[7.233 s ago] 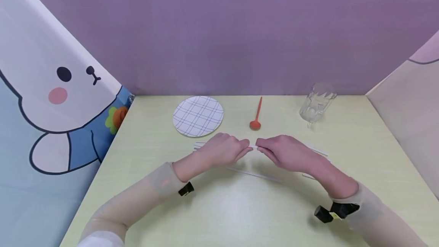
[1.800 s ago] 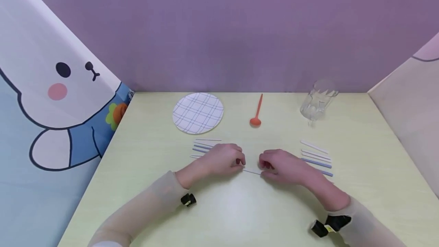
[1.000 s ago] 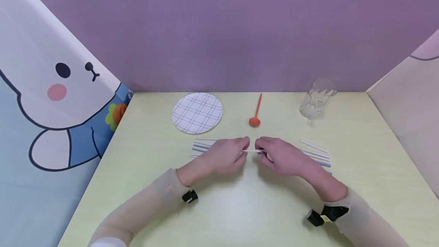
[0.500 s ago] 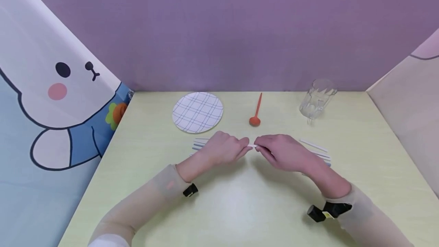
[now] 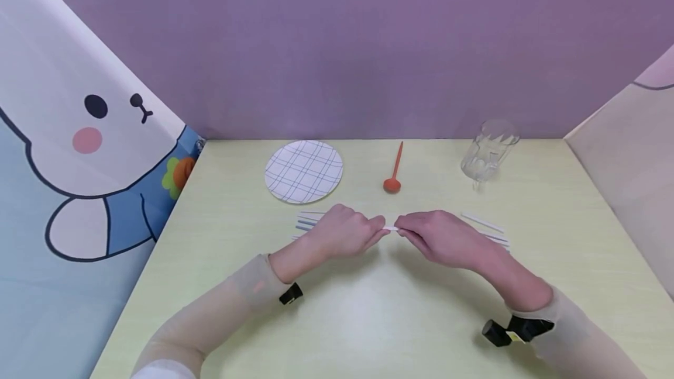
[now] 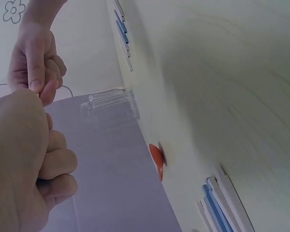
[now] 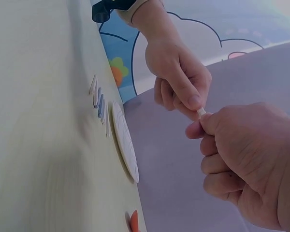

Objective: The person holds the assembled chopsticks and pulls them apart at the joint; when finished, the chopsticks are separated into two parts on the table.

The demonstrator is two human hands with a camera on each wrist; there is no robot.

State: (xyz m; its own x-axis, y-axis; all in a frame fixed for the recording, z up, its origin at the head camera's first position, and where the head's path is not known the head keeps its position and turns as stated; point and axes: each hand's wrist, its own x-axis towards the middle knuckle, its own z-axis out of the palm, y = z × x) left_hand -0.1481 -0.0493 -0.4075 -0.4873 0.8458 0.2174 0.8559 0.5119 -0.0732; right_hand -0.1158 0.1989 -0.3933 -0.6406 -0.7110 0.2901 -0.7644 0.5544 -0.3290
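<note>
Both hands hold a thin white stick [image 5: 391, 228] above the middle of the table, and only a short bit of it shows between them. My left hand [image 5: 344, 230] pinches it from the left, thumb pressed against curled fingers. From the right, my right hand [image 5: 444, 238] pinches it the same way. In the right wrist view a pale bit of the stick [image 7: 201, 111] shows where the fingertips nearly meet; the rest is hidden in the hands. Short blue and white sticks [image 5: 306, 222] lie partly behind the left forearm, with more white sticks [image 5: 482, 223] beyond the right hand.
A round white plate [image 5: 303, 172] with blue grid lines lies at the back left of the table [image 5: 358, 326]. Behind the hands is an orange spoon [image 5: 392, 185], and a clear glass mug [image 5: 487, 154] stands at the back right. A purple wall [image 5: 358, 51] rises behind.
Both hands were low at a stick by the tabletop, then lifted it and drew closer together. A long stick lying in front of the hands in the oldest frame is gone from there.
</note>
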